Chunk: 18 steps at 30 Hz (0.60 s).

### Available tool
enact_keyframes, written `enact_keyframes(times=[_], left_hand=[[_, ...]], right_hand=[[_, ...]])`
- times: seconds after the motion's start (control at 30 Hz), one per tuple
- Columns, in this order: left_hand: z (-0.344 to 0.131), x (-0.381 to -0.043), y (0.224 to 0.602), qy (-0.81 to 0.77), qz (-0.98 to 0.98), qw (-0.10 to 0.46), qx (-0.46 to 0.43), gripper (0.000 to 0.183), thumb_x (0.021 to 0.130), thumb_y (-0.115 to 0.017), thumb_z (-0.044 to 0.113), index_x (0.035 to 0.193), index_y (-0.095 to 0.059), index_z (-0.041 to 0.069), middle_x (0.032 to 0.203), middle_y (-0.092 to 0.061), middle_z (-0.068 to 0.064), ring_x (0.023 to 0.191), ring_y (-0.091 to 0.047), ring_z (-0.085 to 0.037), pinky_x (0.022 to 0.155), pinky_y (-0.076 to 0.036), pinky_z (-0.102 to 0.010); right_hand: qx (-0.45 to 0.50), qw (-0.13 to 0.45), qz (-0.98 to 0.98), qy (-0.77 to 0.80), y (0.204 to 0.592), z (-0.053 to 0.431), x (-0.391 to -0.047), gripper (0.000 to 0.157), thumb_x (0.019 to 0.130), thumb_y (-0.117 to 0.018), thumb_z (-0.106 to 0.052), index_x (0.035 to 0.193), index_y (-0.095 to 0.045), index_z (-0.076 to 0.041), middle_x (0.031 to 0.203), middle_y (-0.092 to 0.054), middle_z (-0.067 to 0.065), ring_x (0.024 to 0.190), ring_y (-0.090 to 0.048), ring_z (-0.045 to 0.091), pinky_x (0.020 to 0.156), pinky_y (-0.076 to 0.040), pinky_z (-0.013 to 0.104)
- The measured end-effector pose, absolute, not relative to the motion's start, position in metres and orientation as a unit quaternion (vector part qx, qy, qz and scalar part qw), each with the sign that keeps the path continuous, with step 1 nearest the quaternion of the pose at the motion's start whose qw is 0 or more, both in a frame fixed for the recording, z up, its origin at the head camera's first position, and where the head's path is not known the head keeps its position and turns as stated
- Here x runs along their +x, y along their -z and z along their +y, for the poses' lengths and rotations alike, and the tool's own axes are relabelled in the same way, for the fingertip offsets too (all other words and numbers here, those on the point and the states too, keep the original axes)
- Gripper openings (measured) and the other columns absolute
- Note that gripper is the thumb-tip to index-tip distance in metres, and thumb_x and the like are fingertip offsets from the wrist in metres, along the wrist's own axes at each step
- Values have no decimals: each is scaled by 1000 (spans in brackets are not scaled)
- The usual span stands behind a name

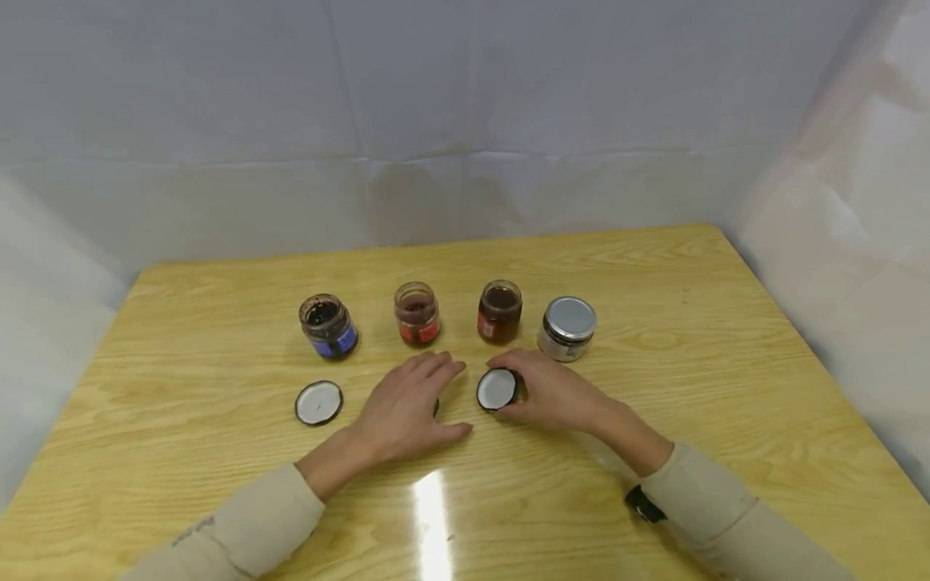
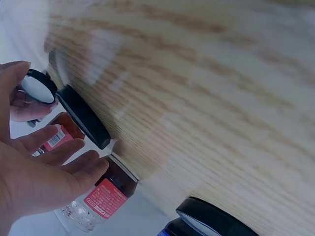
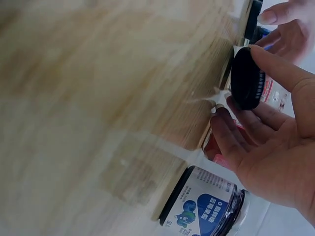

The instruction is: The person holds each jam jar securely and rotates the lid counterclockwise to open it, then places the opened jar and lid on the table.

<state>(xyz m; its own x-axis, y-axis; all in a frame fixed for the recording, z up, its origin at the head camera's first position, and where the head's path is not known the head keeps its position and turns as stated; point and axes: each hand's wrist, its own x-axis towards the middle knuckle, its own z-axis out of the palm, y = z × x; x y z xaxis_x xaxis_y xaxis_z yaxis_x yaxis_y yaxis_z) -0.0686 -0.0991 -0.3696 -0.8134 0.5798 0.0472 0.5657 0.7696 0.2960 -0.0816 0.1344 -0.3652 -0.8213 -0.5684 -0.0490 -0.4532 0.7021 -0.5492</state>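
Observation:
My right hand (image 1: 555, 393) pinches a black-rimmed jar lid (image 1: 497, 390) between thumb and fingers, its white inside facing up. In the right wrist view, the black outer face of this lid (image 3: 245, 78) shows. My left hand (image 1: 408, 407) is spread, thumb apart from the fingers, over a second lid (image 2: 83, 117), which is mostly hidden under it in the head view. A third lid (image 1: 319, 403) lies white side up to the left. Behind the hands stand two uncapped jars with red labels, one in the middle (image 1: 417, 315) and one further right (image 1: 500, 312).
An uncapped jar with a blue label (image 1: 330, 327) stands at the left of the row. At its right end is a jar capped with a silver-topped lid (image 1: 568, 329). The wooden table (image 1: 690, 347) meets a pale draped backdrop (image 1: 436, 105) behind.

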Motion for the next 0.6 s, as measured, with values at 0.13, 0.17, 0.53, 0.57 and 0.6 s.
enact_keyframes(times=[0.13,0.17,0.53,0.57,0.6], left_hand=[[-100,-68,369,-135,942,30,305,79,77,-67,57,139,-49,11,142,-44,-15,130,-38,-34,105,-31,-49],[-101,-68,369,-132,942,31,306,80,77,-67,58,139,-49,11,142,-44,-15,131,-38,-34,105,-31,-50],[-102,-67,371,-109,945,32,305,82,77,-65,61,139,-48,11,142,-43,-16,131,-36,-35,104,-31,-51],[-102,-67,371,-109,946,32,305,82,77,-65,61,139,-49,11,142,-43,-16,131,-36,-35,104,-31,-51],[-102,-67,371,-110,946,31,304,81,77,-65,61,139,-49,12,142,-43,-16,131,-37,-35,104,-31,-51]], right_hand=[[-279,100,923,245,365,132,-81,60,75,-81,-22,126,-57,-4,122,-59,8,112,-53,25,95,-41,41],[-279,100,924,240,365,131,-81,60,75,-81,-22,126,-57,-4,122,-59,8,112,-53,25,95,-41,41],[-273,109,928,230,365,125,-82,58,76,-82,-27,124,-58,-5,122,-54,8,108,-51,24,92,-42,39],[-273,107,928,230,365,125,-82,58,75,-82,-28,123,-58,-5,120,-54,7,107,-51,23,92,-42,38],[-272,106,929,227,365,125,-82,57,75,-82,-29,122,-59,-6,119,-54,7,106,-51,22,91,-42,38]])
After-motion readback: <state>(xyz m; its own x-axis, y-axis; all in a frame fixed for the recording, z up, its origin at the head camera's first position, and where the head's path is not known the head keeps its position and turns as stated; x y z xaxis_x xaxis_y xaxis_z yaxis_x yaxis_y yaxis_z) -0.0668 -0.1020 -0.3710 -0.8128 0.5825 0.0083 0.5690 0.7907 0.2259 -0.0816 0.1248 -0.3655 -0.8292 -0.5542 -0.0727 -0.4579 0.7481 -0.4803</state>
